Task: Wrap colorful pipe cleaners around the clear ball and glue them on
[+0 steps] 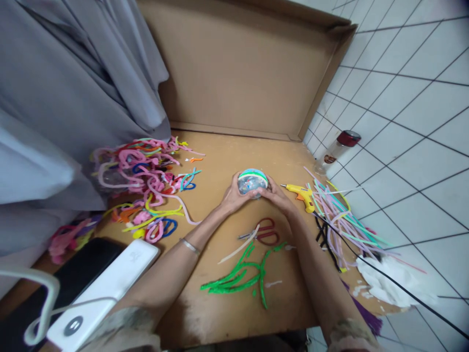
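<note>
Both my hands are wrapped round a clear, rounded container (252, 183) with green, white and light-blue bands round its upper part and small coloured bits showing through it. My left hand (234, 194) grips its left side and my right hand (274, 193) its right, thumbs close together at the front. Just below lie red-handled scissors (268, 231) with a cream strip (240, 244) across their blades. Nearer to me are bright green fuzzy stems (238, 276). A yellow glue gun (302, 194) rests right of my right hand.
Tangled colourful pipe cleaners (142, 181) fill the table's left side; straight ones (340, 220) lie at right. A white power bank (106, 293) sits front left. A red-lidded bottle (337, 151) stands by the tiled wall. Cardboard (242, 68) rises behind; the glue gun's black cord (388, 281) runs right.
</note>
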